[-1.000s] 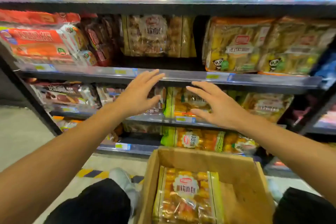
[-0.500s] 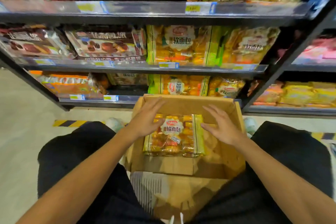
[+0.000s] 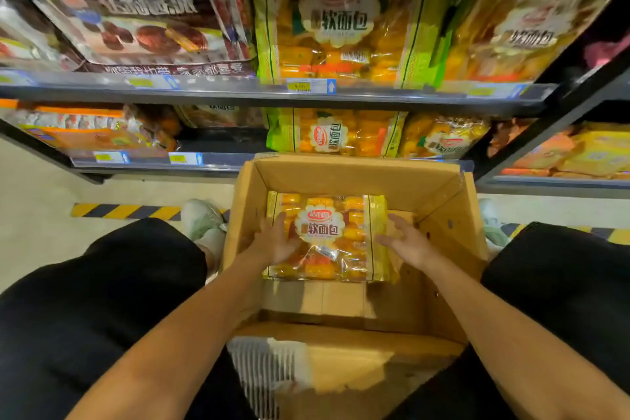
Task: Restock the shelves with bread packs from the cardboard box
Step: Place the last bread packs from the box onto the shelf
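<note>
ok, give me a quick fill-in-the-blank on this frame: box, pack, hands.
1. The bread pack lies inside the ____ box.
2. The left hand rests on the pack's ____ edge.
3. The number of packs visible in the box is ____.
4. The right hand, fingers spread, is at the pack's ____ edge.

Missing: cardboard; left; one; right

A shop aisle.
Shelves [image 3: 272,97] of bread packs [image 3: 337,27] carry price tags [image 3: 300,86] along their front edges.

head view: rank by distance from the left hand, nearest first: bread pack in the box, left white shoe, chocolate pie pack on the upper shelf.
1. Bread pack, touching the left hand, inside the box.
2. White shoe, on the floor.
3. Chocolate pie pack, upper shelf.
</note>
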Action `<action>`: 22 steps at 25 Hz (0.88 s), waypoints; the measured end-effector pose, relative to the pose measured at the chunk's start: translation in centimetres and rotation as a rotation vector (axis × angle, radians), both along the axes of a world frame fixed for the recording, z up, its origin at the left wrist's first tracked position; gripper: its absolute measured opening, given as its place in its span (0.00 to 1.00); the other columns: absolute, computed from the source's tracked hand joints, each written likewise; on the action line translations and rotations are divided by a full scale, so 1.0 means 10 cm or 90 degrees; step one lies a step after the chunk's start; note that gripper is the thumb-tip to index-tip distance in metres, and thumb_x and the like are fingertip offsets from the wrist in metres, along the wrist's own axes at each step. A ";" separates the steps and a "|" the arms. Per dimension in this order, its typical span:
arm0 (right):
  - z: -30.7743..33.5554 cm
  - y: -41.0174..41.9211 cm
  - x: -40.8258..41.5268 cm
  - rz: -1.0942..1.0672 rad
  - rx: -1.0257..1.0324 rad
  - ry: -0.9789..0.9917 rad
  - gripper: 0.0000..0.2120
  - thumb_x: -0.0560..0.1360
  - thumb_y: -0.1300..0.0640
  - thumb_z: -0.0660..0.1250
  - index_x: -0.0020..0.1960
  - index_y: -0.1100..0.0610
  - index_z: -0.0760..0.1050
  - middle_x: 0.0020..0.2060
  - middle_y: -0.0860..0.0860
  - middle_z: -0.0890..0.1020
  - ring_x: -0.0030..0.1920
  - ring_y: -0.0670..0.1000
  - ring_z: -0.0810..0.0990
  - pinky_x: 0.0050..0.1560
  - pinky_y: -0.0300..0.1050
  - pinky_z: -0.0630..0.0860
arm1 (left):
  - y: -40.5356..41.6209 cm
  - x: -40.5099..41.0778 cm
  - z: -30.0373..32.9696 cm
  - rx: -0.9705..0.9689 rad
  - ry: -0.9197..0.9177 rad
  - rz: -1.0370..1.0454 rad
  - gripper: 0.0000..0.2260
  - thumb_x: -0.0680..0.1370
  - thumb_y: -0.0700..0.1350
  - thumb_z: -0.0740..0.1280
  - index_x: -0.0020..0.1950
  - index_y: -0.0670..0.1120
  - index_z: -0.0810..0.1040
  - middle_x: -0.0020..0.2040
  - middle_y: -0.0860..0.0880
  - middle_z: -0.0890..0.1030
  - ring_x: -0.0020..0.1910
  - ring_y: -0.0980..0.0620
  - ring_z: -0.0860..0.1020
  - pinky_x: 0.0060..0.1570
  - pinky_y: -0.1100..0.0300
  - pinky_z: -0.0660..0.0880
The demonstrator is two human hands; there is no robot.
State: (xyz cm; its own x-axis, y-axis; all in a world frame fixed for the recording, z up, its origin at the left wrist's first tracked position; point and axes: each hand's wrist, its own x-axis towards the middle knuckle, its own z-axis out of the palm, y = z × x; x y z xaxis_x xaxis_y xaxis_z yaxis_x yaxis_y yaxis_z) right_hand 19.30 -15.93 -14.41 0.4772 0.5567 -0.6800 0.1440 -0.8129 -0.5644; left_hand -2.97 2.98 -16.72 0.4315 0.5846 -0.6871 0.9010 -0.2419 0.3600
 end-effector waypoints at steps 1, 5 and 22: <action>-0.10 0.00 -0.02 -0.047 -0.014 0.040 0.40 0.76 0.47 0.72 0.81 0.50 0.56 0.79 0.53 0.62 0.77 0.56 0.63 0.74 0.52 0.62 | 0.02 -0.01 -0.13 -0.061 -0.010 0.072 0.42 0.75 0.57 0.70 0.82 0.52 0.48 0.82 0.41 0.49 0.79 0.37 0.55 0.76 0.43 0.58; -0.38 0.03 -0.06 -0.129 -0.045 0.120 0.44 0.74 0.49 0.74 0.81 0.53 0.52 0.76 0.52 0.67 0.76 0.57 0.65 0.71 0.50 0.63 | -0.05 -0.05 -0.49 -0.120 -0.058 0.314 0.49 0.72 0.56 0.74 0.81 0.53 0.45 0.79 0.44 0.60 0.77 0.40 0.61 0.75 0.42 0.60; -1.02 -0.19 -0.08 -0.237 -0.035 0.176 0.59 0.52 0.47 0.87 0.76 0.56 0.62 0.66 0.52 0.78 0.68 0.57 0.76 0.70 0.59 0.70 | -0.20 -0.07 -0.68 -0.292 -0.139 0.440 0.34 0.72 0.53 0.73 0.75 0.57 0.64 0.67 0.50 0.77 0.63 0.46 0.78 0.65 0.42 0.73</action>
State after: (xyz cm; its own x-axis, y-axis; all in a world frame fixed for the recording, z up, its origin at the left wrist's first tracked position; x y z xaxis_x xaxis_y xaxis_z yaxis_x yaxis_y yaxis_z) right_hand 18.55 -17.86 -24.64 0.4352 0.3415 -0.8331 -0.3134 -0.8100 -0.4957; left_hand -3.70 1.00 -23.52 0.2305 0.4500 -0.8628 0.6913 0.5483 0.4706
